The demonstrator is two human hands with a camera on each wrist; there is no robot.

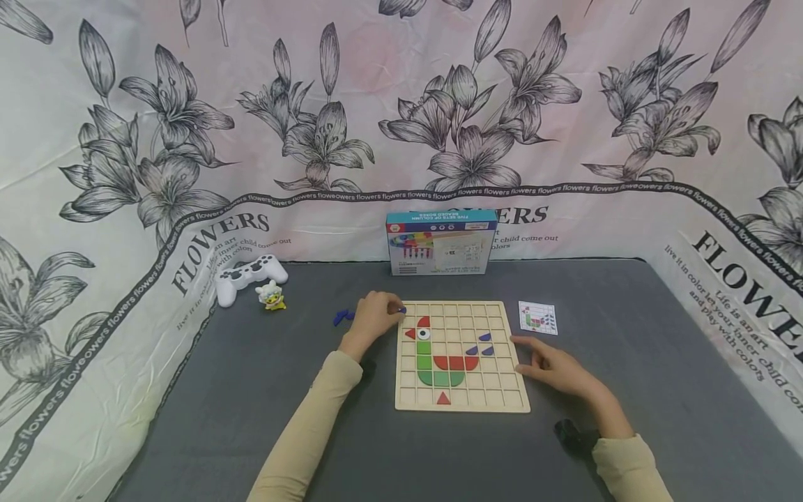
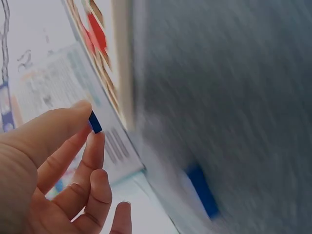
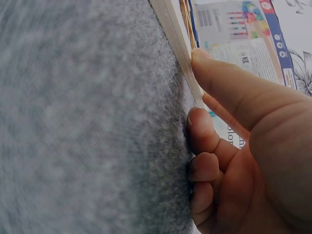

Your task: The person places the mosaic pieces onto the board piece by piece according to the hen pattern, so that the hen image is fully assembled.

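My left hand (image 1: 375,317) pinches a small blue piece (image 2: 95,122) between thumb and index finger, over the upper left corner of the wooden grid board (image 1: 464,409). With thumb and index finger extended, my right hand (image 1: 555,368) touches the board's right edge; its other fingers bend loosely. On the grid lie a red triangle (image 1: 443,398), a row of red pieces (image 1: 454,362), green pieces (image 1: 442,378), a white eye piece (image 1: 423,334) and three blue pieces (image 1: 487,351). Left of the board are loose blue pieces (image 1: 341,318), partly hidden by the left hand.
A small picture card (image 1: 537,318) lies right of the board. Behind stands a cardboard box (image 1: 442,244) against the flowered cloth (image 1: 326,223). At the back left are a white game controller (image 1: 251,277) and a small toy figure (image 1: 271,296).
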